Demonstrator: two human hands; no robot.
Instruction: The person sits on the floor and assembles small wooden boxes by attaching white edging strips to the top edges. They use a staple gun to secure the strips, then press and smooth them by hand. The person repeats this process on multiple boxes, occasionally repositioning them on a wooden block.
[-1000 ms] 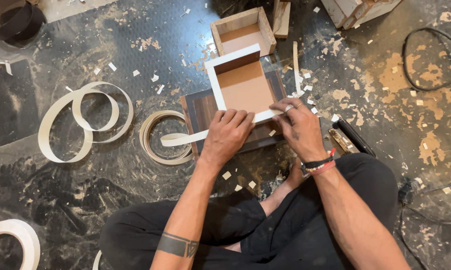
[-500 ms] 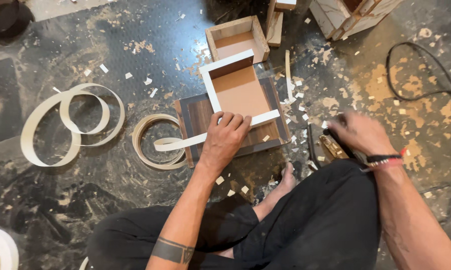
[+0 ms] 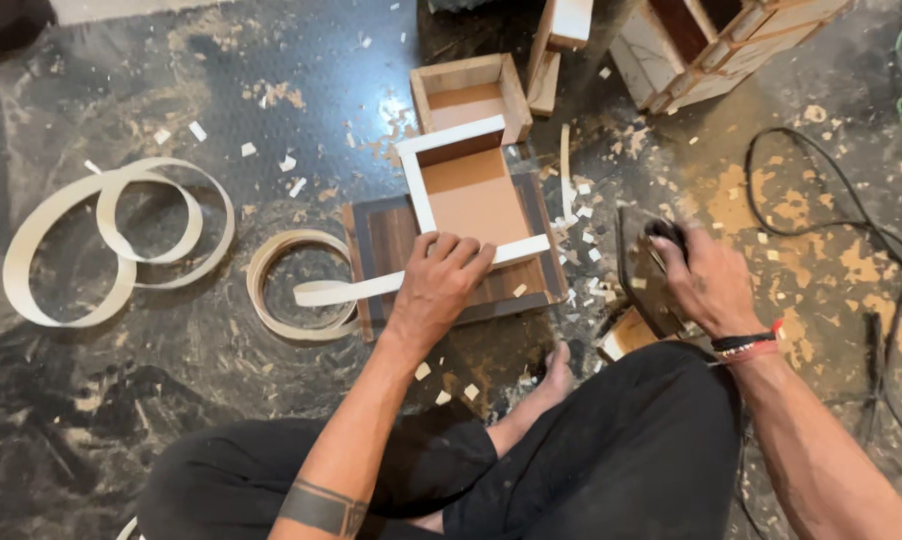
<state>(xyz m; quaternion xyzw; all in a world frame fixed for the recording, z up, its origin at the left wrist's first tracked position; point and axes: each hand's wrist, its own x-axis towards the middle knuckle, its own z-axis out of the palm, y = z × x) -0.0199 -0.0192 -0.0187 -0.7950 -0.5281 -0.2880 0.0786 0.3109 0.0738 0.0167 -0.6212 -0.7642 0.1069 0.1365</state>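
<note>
Right hand (image 3: 701, 280) moved off box (image 3: 471, 190), gripping dark tool (image 3: 651, 265) (perhaps) — left hand (image 3: 441, 285) flat on strip (image 3: 351, 290).

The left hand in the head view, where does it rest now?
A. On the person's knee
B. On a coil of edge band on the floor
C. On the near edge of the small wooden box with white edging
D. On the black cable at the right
C: the left hand presses flat on the near white-edged side of the small wooden box, where the loose white strip runs off to the left.
</note>
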